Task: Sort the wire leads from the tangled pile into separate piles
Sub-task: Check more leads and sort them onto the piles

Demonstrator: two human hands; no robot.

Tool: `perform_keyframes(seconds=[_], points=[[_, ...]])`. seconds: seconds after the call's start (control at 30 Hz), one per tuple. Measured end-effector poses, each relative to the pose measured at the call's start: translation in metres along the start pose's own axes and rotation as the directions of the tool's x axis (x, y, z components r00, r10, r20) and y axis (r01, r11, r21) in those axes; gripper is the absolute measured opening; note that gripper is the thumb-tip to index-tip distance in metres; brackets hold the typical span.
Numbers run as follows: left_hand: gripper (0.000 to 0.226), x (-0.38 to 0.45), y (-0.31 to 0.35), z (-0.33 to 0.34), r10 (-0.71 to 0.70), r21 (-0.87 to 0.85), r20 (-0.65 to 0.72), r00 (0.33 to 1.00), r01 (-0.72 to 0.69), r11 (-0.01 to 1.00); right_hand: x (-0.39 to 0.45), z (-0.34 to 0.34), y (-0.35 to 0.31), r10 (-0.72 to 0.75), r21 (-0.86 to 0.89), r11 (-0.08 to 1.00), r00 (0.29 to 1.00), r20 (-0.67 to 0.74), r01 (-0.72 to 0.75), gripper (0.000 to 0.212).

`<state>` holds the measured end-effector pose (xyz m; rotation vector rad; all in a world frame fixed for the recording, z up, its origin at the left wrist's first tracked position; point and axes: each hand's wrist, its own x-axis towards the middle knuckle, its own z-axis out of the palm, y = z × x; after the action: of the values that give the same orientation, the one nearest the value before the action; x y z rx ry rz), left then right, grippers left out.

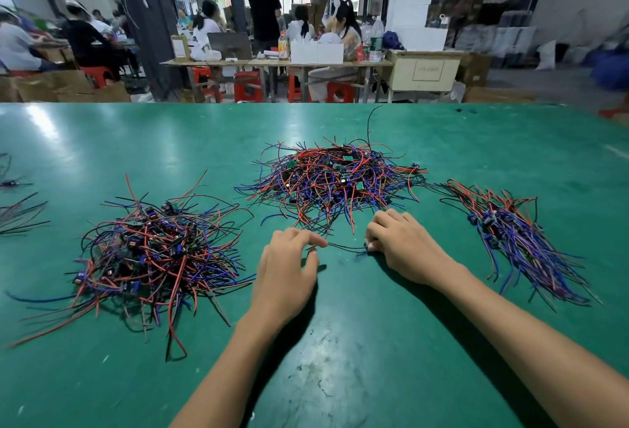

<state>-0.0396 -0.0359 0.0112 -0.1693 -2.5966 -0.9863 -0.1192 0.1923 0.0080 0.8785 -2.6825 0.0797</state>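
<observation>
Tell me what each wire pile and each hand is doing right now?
Middle pile: tangled heap.
Left pile: loose, messy heap.
Right pile: wires lying mostly lined up.
Black wire: stretched between both hands.
Left hand: pinching one wire end.
Right hand: pinching the other end.

left hand (287, 266): fingers curled, pinching, palm down | right hand (400, 243): curled, pinching | forearms bare, extended

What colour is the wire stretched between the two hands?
Black wire, seen in the head view.
</observation>
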Motion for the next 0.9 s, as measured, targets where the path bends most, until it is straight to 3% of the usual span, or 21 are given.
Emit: perform_keyframes(seconds=[0.1,0.13,0.17,0.2,0.23,0.27,0.3,0.33,0.37,0.43,0.5,0.63,0.73,0.8,0.87,0.9], points=[[0.025,0.0,0.008,0.001,0.052,0.007,-0.152,0.987,-0.052,0.999,-0.01,-0.008,-0.016,0.155,0.093,0.983,0.988,0.015,-0.156,0.02],[0.027,0.0,0.012,0.001,0.05,-0.015,-0.253,0.966,-0.055,0.998,-0.012,-0.013,-0.022,0.248,0.244,0.939,0.969,0.017,-0.244,0.026],[0.028,-0.001,0.016,0.001,0.037,-0.05,-0.361,0.932,-0.059,0.997,-0.013,-0.02,-0.028,0.352,0.472,0.821,0.936,0.025,-0.321,0.03],[0.028,-0.003,0.019,0.0,0.019,-0.09,-0.437,0.899,-0.065,0.994,-0.014,-0.027,-0.033,0.453,0.727,0.598,0.89,0.042,-0.339,0.03],[0.029,-0.005,0.023,0.0,0.012,-0.123,-0.454,0.891,-0.076,0.989,-0.014,-0.034,-0.039,0.534,0.918,0.291,0.842,0.079,-0.27,0.028],[0.031,-0.007,0.026,-0.001,0.026,-0.158,-0.394,0.919,-0.096,0.983,-0.014,-0.041,-0.046,0.566,0.985,-0.048,0.808,0.163,-0.166,0.025],[0.037,-0.01,0.03,0.0,0.056,-0.208,-0.271,0.961,-0.116,0.971,-0.016,-0.046,-0.053,0.553,0.943,-0.326,0.798,0.242,-0.06,0.023],[0.042,-0.013,0.034,0.002,0.088,-0.272,-0.122,0.989,-0.118,0.955,-0.017,-0.048,-0.059,0.522,0.867,-0.499,0.802,0.292,0.009,0.021],[0.043,-0.015,0.038,0.004,0.12,-0.324,0.001,0.993,-0.113,0.939,-0.018,-0.048,-0.064,0.491,0.814,-0.58,0.813,0.313,0.037,0.021],[0.032,-0.017,0.043,0.009,0.151,-0.383,0.11,0.982,-0.098,0.918,-0.018,-0.042,-0.075,0.47,0.808,-0.588,0.827,0.309,0.032,0.02],[0.025,-0.017,0.044,0.01,0.103,-0.445,0.116,0.988,-0.041,0.895,-0.017,-0.033,-0.081,0.505,0.862,-0.506,0.809,0.299,-0.002,0.022],[0.017,-0.011,0.037,0.002,-0.003,-0.567,0.147,0.989,0.087,0.819,-0.013,-0.021,-0.087,0.631,0.976,-0.183,0.747,0.209,-0.119,0.021],[0.019,-0.008,0.036,0.0,-0.088,-0.625,0.105,0.991,0.135,0.769,-0.013,-0.021,-0.09,0.697,0.975,-0.213,0.69,0.194,-0.059,0.012],[0.017,-0.006,0.034,-0.002,-0.178,-0.71,0.089,0.98,0.188,0.679,-0.014,-0.024,-0.089,0.761,0.968,-0.25,0.614,0.212,-0.025,0.01],[0.013,-0.005,0.031,-0.003,-0.255,-0.774,0.103,0.961,0.239,0.586,-0.017,-0.025,-0.089,0.786,0.98,-0.187,0.589,0.191,-0.068,0.01],[0.011,-0.004,0.031,-0.003,-0.278,-0.794,0.125,0.952,0.264,0.547,-0.02,-0.024,-0.092,0.766,0.987,-0.122,0.623,0.158,-0.102,0.01]])
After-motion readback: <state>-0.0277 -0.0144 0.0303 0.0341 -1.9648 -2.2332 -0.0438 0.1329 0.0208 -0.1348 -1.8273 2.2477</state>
